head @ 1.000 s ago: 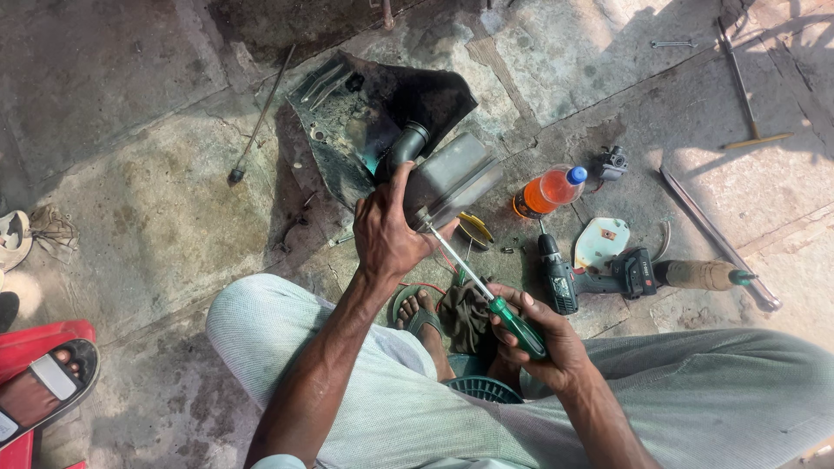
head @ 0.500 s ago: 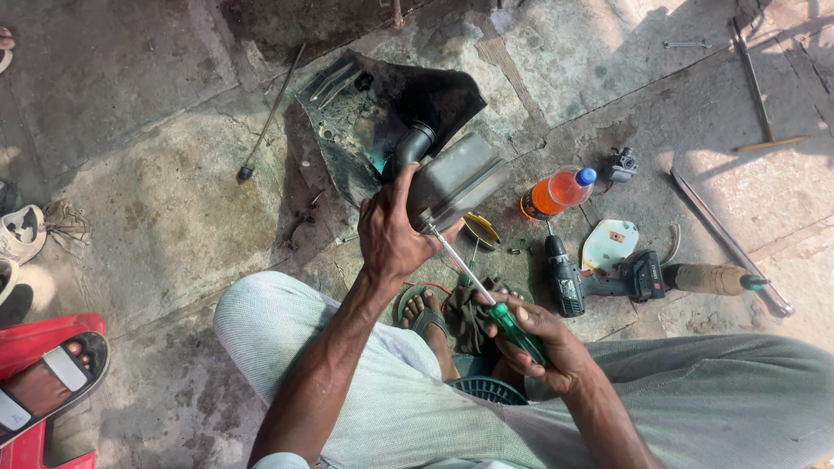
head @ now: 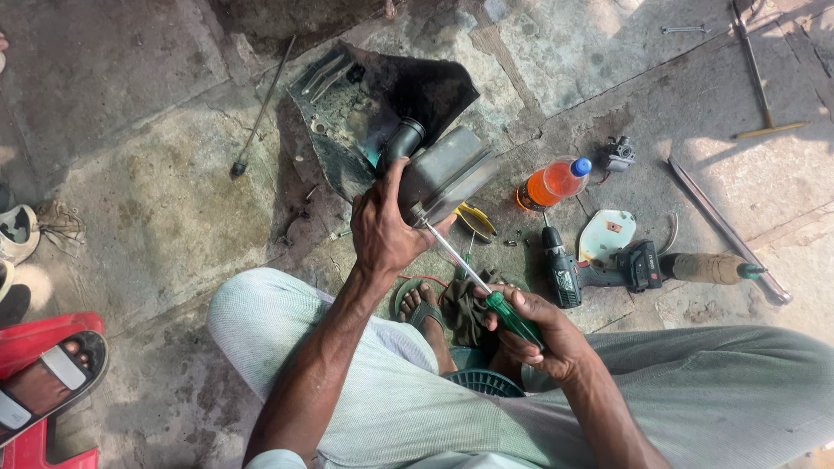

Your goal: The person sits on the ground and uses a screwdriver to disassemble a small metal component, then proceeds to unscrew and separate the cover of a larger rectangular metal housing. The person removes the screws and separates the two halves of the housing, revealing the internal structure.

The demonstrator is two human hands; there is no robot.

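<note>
Left hand (head: pixel 387 230) clamped on grey housing (head: pixel 443 174), right hand (head: pixel 543 334) around screwdriver (head: pixel 473 282), tip at its edge

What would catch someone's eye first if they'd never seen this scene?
At centre, the left hand grips a grey boxy housing while the right hand drives a green-handled screwdriver into it. To the right on the stone floor, an orange-filled bottle and a cordless drill stand out.
</note>
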